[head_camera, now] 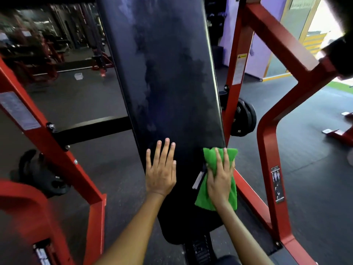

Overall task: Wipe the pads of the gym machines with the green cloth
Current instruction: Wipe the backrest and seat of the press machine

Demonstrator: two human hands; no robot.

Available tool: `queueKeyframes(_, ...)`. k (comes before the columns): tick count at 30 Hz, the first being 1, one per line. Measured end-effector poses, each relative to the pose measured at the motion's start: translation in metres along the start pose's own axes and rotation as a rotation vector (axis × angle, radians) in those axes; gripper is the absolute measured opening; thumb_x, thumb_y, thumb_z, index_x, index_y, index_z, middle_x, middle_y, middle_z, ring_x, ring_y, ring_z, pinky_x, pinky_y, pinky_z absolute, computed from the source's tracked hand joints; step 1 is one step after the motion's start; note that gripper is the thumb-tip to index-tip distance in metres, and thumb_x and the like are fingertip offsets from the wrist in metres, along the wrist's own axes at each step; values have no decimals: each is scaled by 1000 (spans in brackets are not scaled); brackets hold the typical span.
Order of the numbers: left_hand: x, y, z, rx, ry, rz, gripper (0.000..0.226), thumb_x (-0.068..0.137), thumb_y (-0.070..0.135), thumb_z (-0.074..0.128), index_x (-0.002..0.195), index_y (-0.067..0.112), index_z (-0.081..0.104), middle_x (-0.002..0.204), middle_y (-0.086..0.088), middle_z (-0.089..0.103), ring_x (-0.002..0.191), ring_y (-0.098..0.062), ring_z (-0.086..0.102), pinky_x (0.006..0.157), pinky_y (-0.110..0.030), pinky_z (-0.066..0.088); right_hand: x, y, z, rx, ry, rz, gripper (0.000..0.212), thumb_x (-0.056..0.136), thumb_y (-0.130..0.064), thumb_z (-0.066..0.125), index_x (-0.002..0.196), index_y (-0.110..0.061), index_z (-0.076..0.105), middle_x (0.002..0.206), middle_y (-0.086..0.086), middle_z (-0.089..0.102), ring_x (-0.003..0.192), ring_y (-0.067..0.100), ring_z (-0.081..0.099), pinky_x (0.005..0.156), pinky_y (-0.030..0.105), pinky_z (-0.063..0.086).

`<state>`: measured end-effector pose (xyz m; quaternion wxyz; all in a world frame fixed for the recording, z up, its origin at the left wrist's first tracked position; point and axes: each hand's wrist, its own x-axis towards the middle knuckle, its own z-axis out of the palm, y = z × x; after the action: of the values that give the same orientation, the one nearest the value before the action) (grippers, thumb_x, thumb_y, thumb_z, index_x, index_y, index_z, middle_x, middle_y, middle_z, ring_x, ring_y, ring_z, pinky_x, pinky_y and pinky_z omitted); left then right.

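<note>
A long black back pad (172,88) runs up the middle of the view, its vinyl streaked with dull smears higher up, and everything else is placed against it. The left hand (161,169) lies flat on the lower part of the pad, fingers straight and slightly spread, palm down, holding nothing. Just to the right of it, at the pad's lower right edge, the right hand (221,178) presses on the green cloth (206,192) with its fingers fairly straight and close together over the fabric; whether the thumb curls under the cloth cannot be told. The cloth is folded, lies against the pad's right edge and hangs a little past it, with a small white tag (197,181) showing at its left side. The red steel frame (267,142) of the machine flanks the pad on both sides, with warning labels stuck to its tubes. Right of the pad, behind the frame upright, black weight plates (244,117) sit on a peg. Left of the pad a black crossbar (91,129) joins the frame, and below that a black foam handle (38,173) appears, blurred. Dark rubber flooring (309,131) spreads beneath, and more red machines stand far behind the pad on the left.
</note>
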<state>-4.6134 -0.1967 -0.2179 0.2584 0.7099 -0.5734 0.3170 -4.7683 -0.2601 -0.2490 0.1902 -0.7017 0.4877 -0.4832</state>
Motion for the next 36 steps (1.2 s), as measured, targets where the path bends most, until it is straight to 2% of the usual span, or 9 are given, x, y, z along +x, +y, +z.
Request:
queueKeyframes(2, -2, 0, 2, 32, 10, 5, 52, 93, 26, 32, 144, 14, 29, 157, 2, 17, 146, -12, 1, 118, -41, 3, 10, -13, 5, -6, 38, -2, 66, 85, -5, 59, 145, -22, 35, 155, 1, 22, 142, 41, 12, 115, 51, 11)
queueKeyframes(4, 0, -1, 4, 71, 25, 5, 52, 94, 27, 31, 145, 14, 28, 160, 6, 1, 146, -13, 1, 118, -42, 2, 5, -15, 8, -65, -1, -166, 68, 83, -12, 52, 146, -27, 29, 155, 2, 23, 142, 42, 10, 114, 52, 12)
queueKeyframes(8, 0, -1, 4, 131, 39, 4, 54, 93, 26, 33, 145, 13, 26, 154, -1, 19, 146, -13, -4, 117, -43, 2, -33, 24, -2, -207, -193, -434, 84, 74, -21, 43, 149, -40, 11, 158, -11, 10, 143, 36, 6, 116, 52, 9)
queueKeyframes(15, -2, 2, 8, 167, 56, 12, 54, 94, 26, 31, 145, 12, 25, 152, -5, 22, 146, -15, -6, 117, -45, 2, -24, 15, 2, -98, -85, -117, 63, 84, -28, 42, 145, -34, 26, 155, -1, 23, 141, 38, 10, 114, 54, 15)
queueKeyframes(21, -3, 1, 10, 171, 59, 26, 54, 94, 25, 30, 146, 11, 24, 152, -6, 21, 142, -23, 11, 116, -46, 3, -74, 42, 10, -246, -198, -573, 82, 75, -22, 45, 149, -38, 13, 156, -6, 16, 139, 42, 16, 115, 54, 8)
queueKeyframes(25, 0, 2, 7, 174, 51, 21, 53, 93, 25, 32, 145, 10, 27, 151, -7, 24, 140, -26, 20, 116, -47, 5, -55, 38, 6, -117, -59, -111, 65, 80, -25, 40, 144, -31, 29, 155, 0, 24, 140, 43, 14, 111, 61, 20)
queueKeyframes(27, 0, 1, 6, 176, 51, 22, 53, 93, 24, 33, 144, 10, 29, 151, -9, 31, 140, -26, 22, 115, -47, 5, -53, 18, 14, -83, -29, -20, 62, 82, -28, 40, 143, -28, 30, 154, 5, 25, 140, 46, 13, 112, 59, 17)
queueKeyframes(33, -3, 2, 6, 161, 47, 17, 52, 93, 24, 34, 143, 10, 30, 149, -11, 36, 140, -26, 22, 116, -47, 6, -113, 40, 22, -315, -266, -664, 81, 77, -29, 50, 150, -34, 14, 158, -5, 9, 138, 45, 15, 113, 57, 11)
queueKeyframes(36, -4, 4, 6, 171, 33, 17, 53, 93, 25, 33, 144, 10, 29, 150, -10, 35, 140, -26, 22, 115, -47, 7, -108, 63, 9, -269, -189, -394, 79, 74, -22, 44, 147, -37, 18, 157, -7, 14, 138, 44, 16, 112, 58, 16)
